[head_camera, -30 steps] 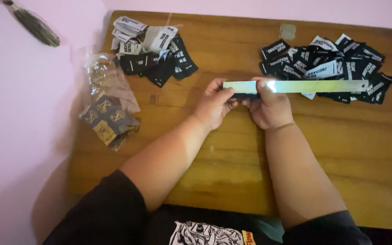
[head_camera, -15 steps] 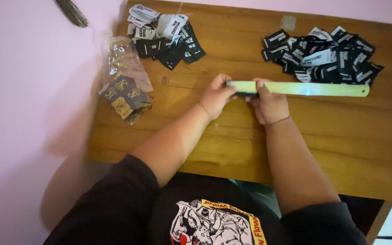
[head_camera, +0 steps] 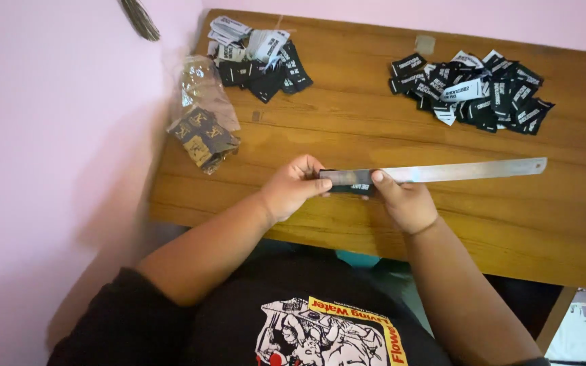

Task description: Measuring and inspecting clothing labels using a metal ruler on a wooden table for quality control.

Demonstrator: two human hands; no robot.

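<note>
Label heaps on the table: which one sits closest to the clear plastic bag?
The heap of black and white labels at the table's far left corner, beside the clear plastic bag; the other heap lies far right.

A wooden table [head_camera: 347,129] stands against pink walls [head_camera: 49,135]

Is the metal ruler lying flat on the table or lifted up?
Flat, it seems: the metal ruler runs along the wooden table, left hand and right hand pressing a black label at its end.
</note>
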